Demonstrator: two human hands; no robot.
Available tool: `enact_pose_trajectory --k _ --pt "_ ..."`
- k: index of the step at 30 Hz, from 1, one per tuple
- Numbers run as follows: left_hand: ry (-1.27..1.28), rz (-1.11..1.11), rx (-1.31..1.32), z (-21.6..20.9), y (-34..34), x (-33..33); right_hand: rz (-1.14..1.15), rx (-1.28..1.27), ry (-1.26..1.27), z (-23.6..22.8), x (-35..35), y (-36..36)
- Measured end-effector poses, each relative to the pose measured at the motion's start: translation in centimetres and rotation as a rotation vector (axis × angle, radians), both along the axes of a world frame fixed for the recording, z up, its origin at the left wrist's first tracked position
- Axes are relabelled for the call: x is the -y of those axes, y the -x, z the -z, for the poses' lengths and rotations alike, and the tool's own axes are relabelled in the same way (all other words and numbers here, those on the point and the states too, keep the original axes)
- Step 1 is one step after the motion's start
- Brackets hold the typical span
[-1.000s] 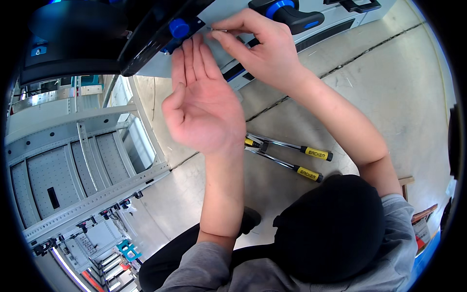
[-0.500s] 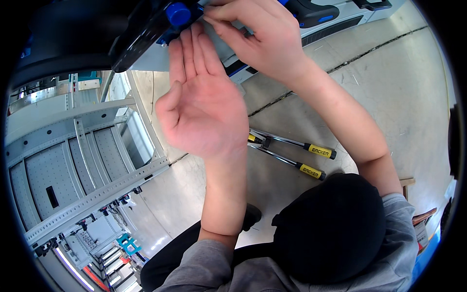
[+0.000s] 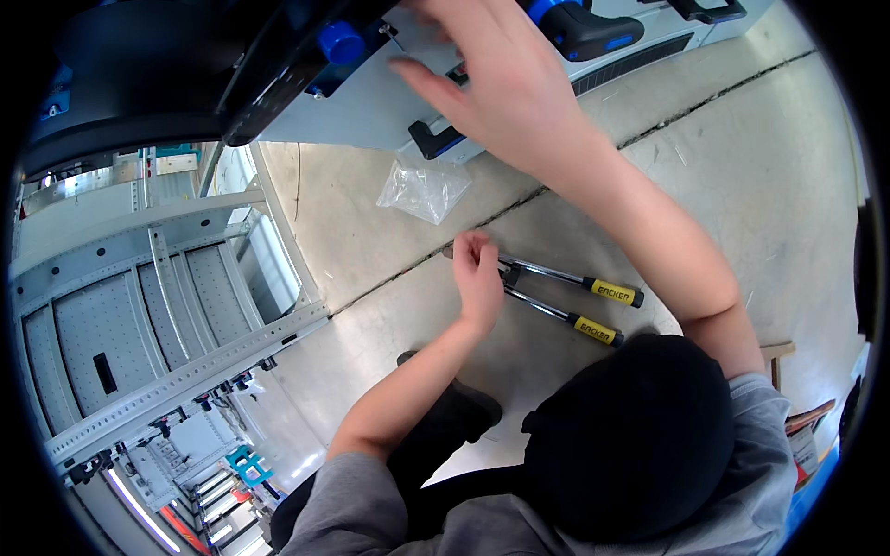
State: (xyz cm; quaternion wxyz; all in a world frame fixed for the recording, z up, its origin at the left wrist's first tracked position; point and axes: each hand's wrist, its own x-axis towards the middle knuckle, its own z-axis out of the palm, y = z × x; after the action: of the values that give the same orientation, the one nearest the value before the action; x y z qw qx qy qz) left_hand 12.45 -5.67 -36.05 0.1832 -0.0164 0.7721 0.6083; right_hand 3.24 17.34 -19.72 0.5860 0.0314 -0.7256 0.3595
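My right hand (image 3: 514, 97) is raised beside a black-and-blue machine part, its thumb stretched out apart from the other fingers, which blur toward the upper edge. A thin screw (image 3: 393, 37) sticks out of a small blue plate just left of the thumb. Nothing shows between thumb and fingers. Lower down, my left hand (image 3: 478, 283) has its fingers curled in. Whether they hold something I cannot make out. It overlaps the head of a long-handled tool (image 3: 547, 271) with chrome arms and yellow grips on the floor; touching or apart I cannot tell.
A clear plastic bag (image 3: 424, 188) lies on the floor below a black handle (image 3: 434, 141) of the grey cabinet. A blue knob (image 3: 341, 43) sits on the dark machine part. Perforated metal framing (image 3: 185, 371) stands at left. A black-and-blue grip (image 3: 598, 35) is at upper right.
My left hand has come down from the blue plate to the long-handled tool, its flat fingers now curled. The right thumb and fingers have parted; the screw and plastic bag now show.
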Motion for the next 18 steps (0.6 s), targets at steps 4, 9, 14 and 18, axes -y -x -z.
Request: enact_pose_trajectory --k 4,9,14,18 --pt "0.263 -0.061 0.261 4.5 -5.9 6.4 -0.249 0.370 0.173 2.9 0.9 -5.2" --pt "0.329 0.194 0.913 4.5 -9.8 7.8 -0.261 1.217 -0.008 16.0 1.9 -16.2" --pt "0.237 0.426 0.937 6.5 -13.7 3.6 -0.345 1.539 -0.251 20.6 5.3 -24.8" --pt "0.223 0.241 0.918 8.4 -15.3 0.2 -0.222 1.478 -0.335 22.8 6.5 -25.5"
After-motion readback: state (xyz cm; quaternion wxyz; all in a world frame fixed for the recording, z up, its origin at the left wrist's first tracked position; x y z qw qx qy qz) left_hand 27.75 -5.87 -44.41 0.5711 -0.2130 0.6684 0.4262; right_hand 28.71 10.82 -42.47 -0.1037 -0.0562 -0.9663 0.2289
